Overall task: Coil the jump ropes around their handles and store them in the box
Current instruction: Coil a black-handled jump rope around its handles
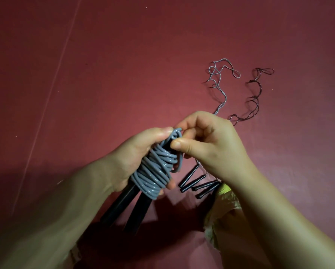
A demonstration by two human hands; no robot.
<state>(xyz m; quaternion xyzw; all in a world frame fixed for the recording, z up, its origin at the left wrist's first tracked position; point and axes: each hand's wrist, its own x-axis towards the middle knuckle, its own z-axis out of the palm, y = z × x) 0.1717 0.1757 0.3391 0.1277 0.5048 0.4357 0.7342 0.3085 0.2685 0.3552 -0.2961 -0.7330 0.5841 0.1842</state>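
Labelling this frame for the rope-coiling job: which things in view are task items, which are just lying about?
Job in hand:
- grey jump rope, coiled around its black handles, held in left hand
- right hand, pinching the rope's end
- two uncoiled ropes, pale and dark, with their black handles

Lying about:
- yellowish cloth
- red floor

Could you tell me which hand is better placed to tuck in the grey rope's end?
Probably the right hand: it already pinches the grey rope at the coil's top, while the left hand grips the bundle.
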